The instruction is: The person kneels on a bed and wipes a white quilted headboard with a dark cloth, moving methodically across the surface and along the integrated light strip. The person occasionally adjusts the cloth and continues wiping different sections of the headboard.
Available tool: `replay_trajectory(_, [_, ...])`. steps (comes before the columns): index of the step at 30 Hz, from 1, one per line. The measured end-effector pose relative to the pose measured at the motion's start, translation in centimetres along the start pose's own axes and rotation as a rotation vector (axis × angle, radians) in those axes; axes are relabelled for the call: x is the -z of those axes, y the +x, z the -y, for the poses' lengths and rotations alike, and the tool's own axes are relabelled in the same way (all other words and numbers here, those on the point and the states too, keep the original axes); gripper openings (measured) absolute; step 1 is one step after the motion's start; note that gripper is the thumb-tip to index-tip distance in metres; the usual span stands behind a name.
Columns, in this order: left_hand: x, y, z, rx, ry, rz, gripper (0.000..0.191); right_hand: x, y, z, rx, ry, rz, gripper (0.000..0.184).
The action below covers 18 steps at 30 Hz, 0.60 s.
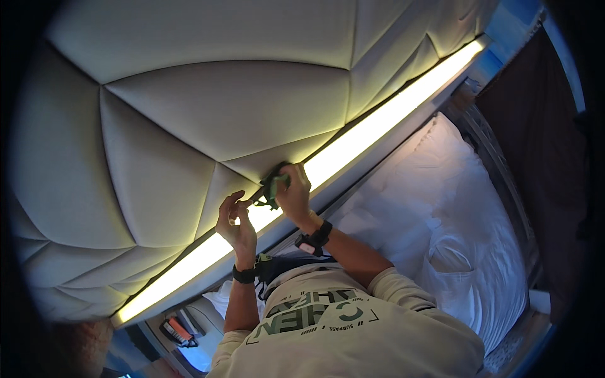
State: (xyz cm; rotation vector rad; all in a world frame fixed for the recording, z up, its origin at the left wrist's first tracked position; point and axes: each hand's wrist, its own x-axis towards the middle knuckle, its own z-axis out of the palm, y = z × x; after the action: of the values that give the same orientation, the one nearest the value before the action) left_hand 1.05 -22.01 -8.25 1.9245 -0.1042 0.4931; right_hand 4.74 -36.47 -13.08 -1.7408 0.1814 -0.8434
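A dark green and black object [274, 185], partly covered by fingers and blurred, is in the grip of my right hand [295, 194]. It sits in front of the glowing light strip [378, 125], against the lower edge of the padded wall panel [264, 101]. From its left side a thin dark loop reaches toward my left hand [238, 231]. The left fingers are curled with the thumb and index tip near that loop; whether they pinch it is unclear. Both wrists wear black bands, and the right band carries a small box-like device [308, 245].
A pale ledge [331, 189] runs along below the light strip. White bedding [401, 212] lies to the right, with a dark curtain [534, 165] beyond it. At the lower left, a red and black device [179, 330] rests on a surface.
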Motion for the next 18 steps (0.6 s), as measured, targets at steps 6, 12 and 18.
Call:
replay_trajectory(6, [0.4,1.0,-1.2,-0.014,-0.072,-0.114,0.022,-2.6,-0.3,5.3,0.326,0.087,0.211,0.025])
replay_trajectory(12, [0.0,1.5,-1.8,-0.094,-0.085,-0.100,0.028,0.3,3.8,3.2,0.334,-0.009,-0.038,0.024])
replay_trajectory(18, [-1.5,0.7,-1.3,-0.023,-0.144,-0.062,0.022,4.5,5.9,-2.5,-0.136,-0.118,-0.175,0.020])
